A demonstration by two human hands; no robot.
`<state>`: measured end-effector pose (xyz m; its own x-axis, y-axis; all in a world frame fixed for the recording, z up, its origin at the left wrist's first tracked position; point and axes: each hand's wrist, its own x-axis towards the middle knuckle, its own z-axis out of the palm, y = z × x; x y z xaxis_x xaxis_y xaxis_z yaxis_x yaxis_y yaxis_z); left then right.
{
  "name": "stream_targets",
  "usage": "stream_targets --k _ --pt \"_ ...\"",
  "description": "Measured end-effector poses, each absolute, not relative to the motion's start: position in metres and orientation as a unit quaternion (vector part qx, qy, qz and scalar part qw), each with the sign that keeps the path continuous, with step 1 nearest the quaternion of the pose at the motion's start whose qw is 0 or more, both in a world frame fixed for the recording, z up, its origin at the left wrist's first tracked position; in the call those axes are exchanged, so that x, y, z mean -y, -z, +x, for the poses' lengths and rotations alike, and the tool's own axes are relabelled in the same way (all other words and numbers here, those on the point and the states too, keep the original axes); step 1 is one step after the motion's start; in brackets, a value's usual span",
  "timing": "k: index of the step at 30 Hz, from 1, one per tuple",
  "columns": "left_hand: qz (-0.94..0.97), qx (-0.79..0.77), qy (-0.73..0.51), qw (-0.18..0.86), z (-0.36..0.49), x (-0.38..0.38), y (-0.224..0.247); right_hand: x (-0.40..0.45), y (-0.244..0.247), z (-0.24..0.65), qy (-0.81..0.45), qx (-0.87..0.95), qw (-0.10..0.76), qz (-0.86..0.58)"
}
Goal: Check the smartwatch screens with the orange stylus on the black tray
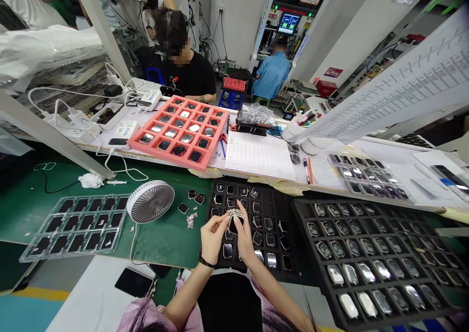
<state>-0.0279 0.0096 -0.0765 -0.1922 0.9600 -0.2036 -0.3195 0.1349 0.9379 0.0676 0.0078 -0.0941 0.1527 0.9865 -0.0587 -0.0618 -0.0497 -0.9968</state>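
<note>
Both hands meet over a black foam tray that holds rows of square watch-like units. My left hand, with a black band at its wrist, pinches the left edge of a small square watch part. On the part's right side, the fingers and thumb of my right hand close round it, with the index finger pointing up. The part has a dark face and light strips along its top edge. Left of the hands, small metallic pieces and a few dark square units lie on the green mat.
A white fan stands left, beside a clear tray. Another black tray of units is at right. The shelf ahead bears a red tray and paper sheets. A phone lies lower left. Other people sit beyond.
</note>
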Motion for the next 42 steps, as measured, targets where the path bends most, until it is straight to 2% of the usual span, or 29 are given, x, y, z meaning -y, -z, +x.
stream_targets --k 2,7,11,13,16,18,23,27,33,36,42 --pt "0.34 -0.498 -0.568 0.561 -0.025 -0.004 0.078 -0.009 0.094 0.069 -0.478 0.424 0.544 -0.544" --pt "0.354 -0.436 -0.47 0.681 -0.022 0.008 0.089 -0.01 0.095 0.074 -0.45 0.432 0.542 -0.563" --pt "0.439 -0.423 -0.394 0.688 -0.034 0.002 0.098 -0.011 0.102 0.086 -0.465 0.423 0.52 -0.578" --pt "0.54 -0.432 -0.347 0.633 -0.041 -0.005 0.101 -0.011 0.106 0.094 -0.48 0.419 0.493 -0.592" --pt "0.684 -0.454 -0.332 0.465 -0.042 -0.016 0.104 -0.009 0.111 0.102 -0.464 0.449 0.446 -0.62" --pt "0.734 -0.445 -0.33 0.392 -0.034 -0.021 0.108 -0.006 0.112 0.103 -0.441 0.485 0.422 -0.627" --pt "0.755 -0.444 -0.316 0.366 -0.008 -0.026 0.118 -0.002 0.105 0.102 -0.437 0.512 0.395 -0.625" --pt "0.752 -0.439 -0.328 0.367 -0.01 -0.03 0.109 -0.007 0.09 0.122 -0.544 0.456 0.397 -0.583" --pt "0.739 -0.399 -0.374 0.393 -0.017 -0.035 0.081 -0.019 0.07 0.154 -0.763 0.302 0.381 -0.426" --pt "0.749 -0.374 -0.379 0.394 -0.01 -0.035 0.079 -0.023 0.07 0.158 -0.794 0.285 0.358 -0.401" --pt "0.76 -0.346 -0.34 0.434 -0.004 -0.038 0.087 -0.022 0.088 0.159 -0.773 0.296 0.367 -0.424"
